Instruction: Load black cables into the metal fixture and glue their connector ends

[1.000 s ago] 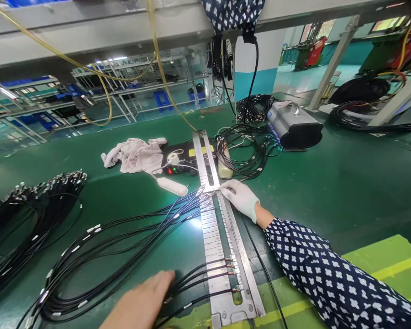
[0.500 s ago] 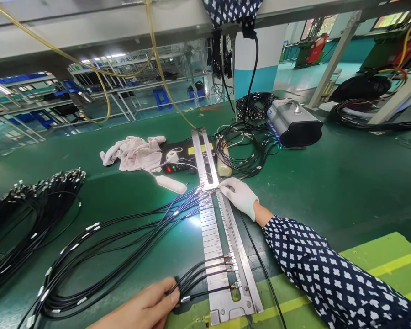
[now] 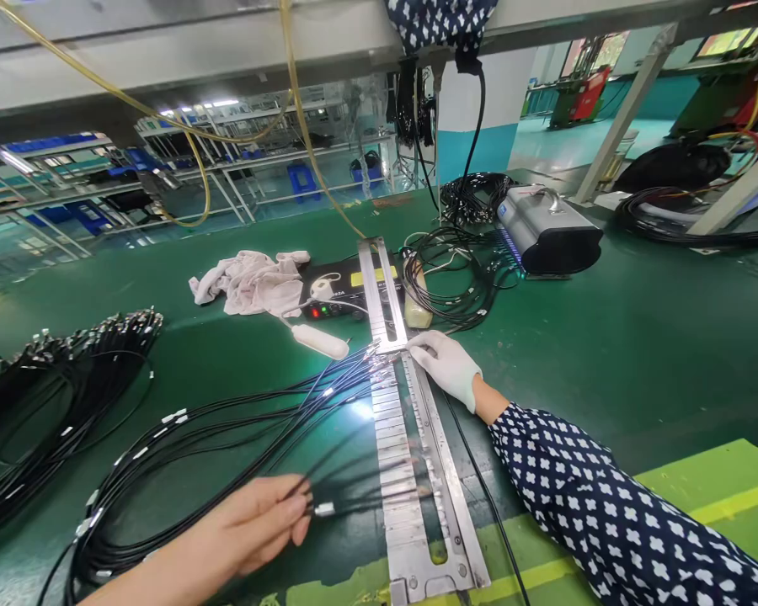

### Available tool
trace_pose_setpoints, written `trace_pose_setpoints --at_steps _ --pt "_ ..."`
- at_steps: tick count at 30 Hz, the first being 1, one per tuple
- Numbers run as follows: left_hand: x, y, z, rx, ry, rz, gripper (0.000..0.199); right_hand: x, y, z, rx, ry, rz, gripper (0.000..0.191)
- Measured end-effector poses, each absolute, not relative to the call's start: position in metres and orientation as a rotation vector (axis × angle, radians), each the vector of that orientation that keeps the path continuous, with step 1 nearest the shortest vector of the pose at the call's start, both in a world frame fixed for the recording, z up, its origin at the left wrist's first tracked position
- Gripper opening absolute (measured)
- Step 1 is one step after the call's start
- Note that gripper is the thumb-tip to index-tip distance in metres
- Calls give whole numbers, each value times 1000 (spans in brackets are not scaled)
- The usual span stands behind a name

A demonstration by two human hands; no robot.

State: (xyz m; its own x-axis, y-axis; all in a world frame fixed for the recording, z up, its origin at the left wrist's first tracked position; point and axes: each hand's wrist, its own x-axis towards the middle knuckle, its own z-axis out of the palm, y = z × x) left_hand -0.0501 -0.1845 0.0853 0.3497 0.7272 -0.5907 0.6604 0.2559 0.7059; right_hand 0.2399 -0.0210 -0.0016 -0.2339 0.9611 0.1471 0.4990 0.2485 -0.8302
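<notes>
Shifted leftward, cables (image 3: 354, 506) are pinched in the left hand (image 3: 265, 522), across the jig (image 3: 392, 421); dragged low, tips could be snagged. Whether anything is held by the curled right hand (image 3: 445, 366) is unclear.

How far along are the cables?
Possibly done: cable bundle at far left; can't confirm.
In hand: left hand holds several black cables, motion-blurred, over the near end of the slotted metal fixture.
Likely left: cable ends lying mid-fixture, beside the gloved right hand. Total count unclear.
</notes>
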Motion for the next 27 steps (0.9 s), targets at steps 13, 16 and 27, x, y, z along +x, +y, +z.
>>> trace_pose_setpoints --at_steps 13,16,27 --pt "-66 -103 53 2305 1873 -189 79 240 -19 -10 -1296 -1825 870 15" --pt "-66 -105 54 2301 1813 -287 33 239 -19 -10 -1287 -1815 881 17" --pt "-53 -167 92 2441 1865 -297 27 234 -24 4 -1208 -1607 1076 20"
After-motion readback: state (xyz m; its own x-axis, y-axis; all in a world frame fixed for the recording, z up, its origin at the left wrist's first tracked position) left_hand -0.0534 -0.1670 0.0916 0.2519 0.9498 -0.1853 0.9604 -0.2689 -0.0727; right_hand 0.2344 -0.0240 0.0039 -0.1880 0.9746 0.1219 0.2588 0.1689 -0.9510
